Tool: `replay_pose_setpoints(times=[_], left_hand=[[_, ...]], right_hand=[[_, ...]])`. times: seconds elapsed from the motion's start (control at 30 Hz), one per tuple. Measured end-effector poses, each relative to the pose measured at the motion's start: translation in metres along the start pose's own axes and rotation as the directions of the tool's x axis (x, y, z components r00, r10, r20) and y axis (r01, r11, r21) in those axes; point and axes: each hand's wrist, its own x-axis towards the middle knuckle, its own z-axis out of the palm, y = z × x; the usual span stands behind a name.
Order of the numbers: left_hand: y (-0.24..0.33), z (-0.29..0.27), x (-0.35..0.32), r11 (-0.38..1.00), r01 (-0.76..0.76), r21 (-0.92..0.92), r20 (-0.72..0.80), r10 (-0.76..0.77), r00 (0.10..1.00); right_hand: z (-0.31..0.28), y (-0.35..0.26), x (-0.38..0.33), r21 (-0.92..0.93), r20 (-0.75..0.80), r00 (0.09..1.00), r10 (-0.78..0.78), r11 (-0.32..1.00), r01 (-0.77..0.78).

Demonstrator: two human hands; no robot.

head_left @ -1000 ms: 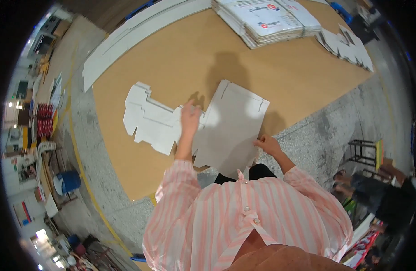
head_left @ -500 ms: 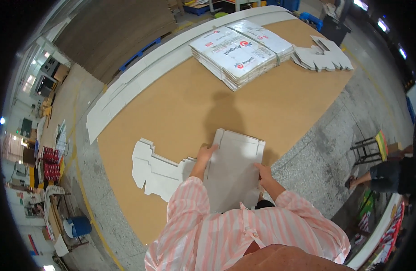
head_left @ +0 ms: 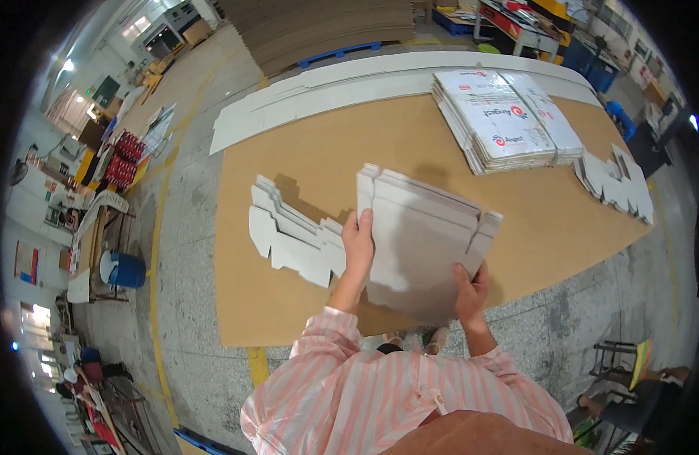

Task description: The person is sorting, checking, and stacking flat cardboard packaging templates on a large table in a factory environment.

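Note:
Between my two hands is a stack of grey-white die-cut cardboard sheets (head_left: 421, 239), tilted over the near side of the table. My left hand (head_left: 358, 244) grips its left edge, thumb on top. On the right edge my right hand (head_left: 471, 292) is closed, thumb on the face and fingers behind. The sheets' far edges are slightly staggered, with notched flaps at the corners. Just left of my left hand, another pile of white die-cut cardboard (head_left: 300, 241) lies on the brown tabletop (head_left: 289, 311).
A strapped bundle of flat sheets in printed white wrapping (head_left: 508, 121) lies toward the far right. Beside it sit more white cut cardboard pieces (head_left: 618, 182). Long white strips (head_left: 311, 95) line the far edge. A person (head_left: 637, 406) is at the lower right by a stool (head_left: 618, 360).
The held stack has turned, its far edge now sloping down to the right, and its sheets are more staggered. My view has shifted, so the table appears lower and further right.

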Motion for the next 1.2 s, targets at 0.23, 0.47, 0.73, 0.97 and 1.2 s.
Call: replay_pose_setpoints(times=[0.23, 0.47, 0.73, 0.97, 1.2], left_hand=[[0.023, 0.022, -0.071, 0.94, -0.23, -0.252, -0.075, 0.218, 0.973], [0.007, 0.03, -0.076, 0.94, -0.327, -0.1, 0.025, 0.331, 0.943], [0.019, -0.02, -0.054, 0.643, -0.638, 0.425, 0.203, 0.619, 0.759], [-0.054, -0.097, -0.024, 0.682, -0.493, 0.54, 0.0, 0.586, 0.81], [-0.081, -0.086, -0.007, 0.908, -0.299, 0.293, 0.036, 0.302, 0.953]], right_hand=[[-0.095, 0.061, 0.014, 0.005, 0.098, 0.978, -0.185, 0.983, 0.186], [-0.094, 0.074, -0.001, -0.116, 0.098, 0.993, -0.065, 0.99, 0.076], [-0.082, 0.051, 0.027, -0.077, 0.024, 0.999, -0.028, 0.997, 0.03], [-0.1, 0.065, 0.024, -0.01, 0.064, 0.995, -0.077, 0.997, 0.078], [-0.059, 0.036, -0.006, -0.07, 0.065, 0.966, -0.252, 0.964, 0.256]])
